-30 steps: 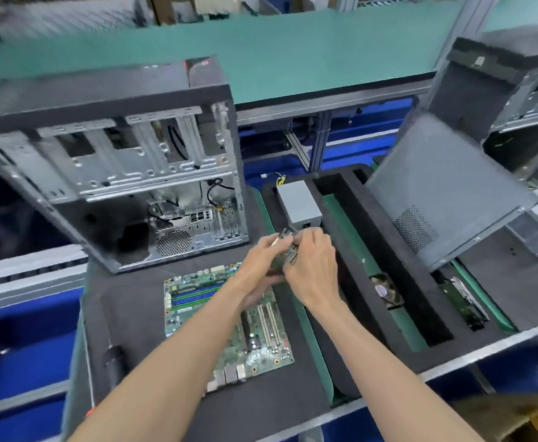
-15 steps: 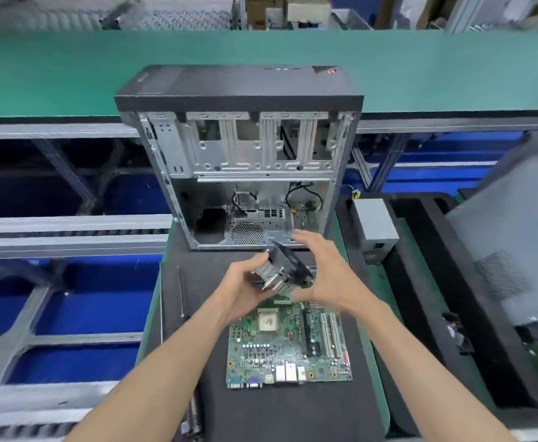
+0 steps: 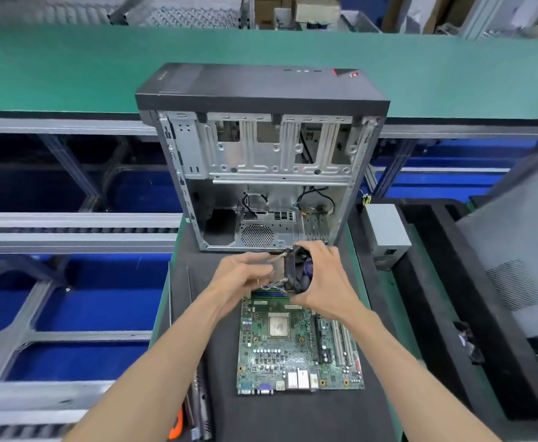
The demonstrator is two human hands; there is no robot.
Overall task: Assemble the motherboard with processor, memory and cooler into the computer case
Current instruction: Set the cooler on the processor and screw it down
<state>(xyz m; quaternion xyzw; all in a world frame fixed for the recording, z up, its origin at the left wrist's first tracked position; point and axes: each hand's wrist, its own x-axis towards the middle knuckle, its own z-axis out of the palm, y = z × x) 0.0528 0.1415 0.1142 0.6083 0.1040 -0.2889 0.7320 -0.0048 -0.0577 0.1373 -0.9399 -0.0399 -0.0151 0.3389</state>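
Note:
A green motherboard (image 3: 296, 349) lies flat on the black foam mat, with the silver processor (image 3: 279, 325) seated in its socket. Above its far edge I hold the cooler (image 3: 294, 271), a black fan on a finned metal heatsink, tipped on its side with its thin wires hanging. My left hand (image 3: 245, 279) grips the heatsink side and my right hand (image 3: 323, 277) grips the fan side. The open computer case (image 3: 261, 173) stands upright just beyond my hands, its inside facing me.
A grey power supply (image 3: 387, 232) sits in a black foam tray (image 3: 433, 282) to the right. A grey case side panel (image 3: 516, 272) leans at the far right. Tools with an orange handle (image 3: 177, 422) lie at the mat's left edge. A green conveyor (image 3: 70, 68) runs behind.
My view has swung left and centred on the case. The cooler came from near the power supply to above the motherboard, and has turned from tilted to standing on its side.

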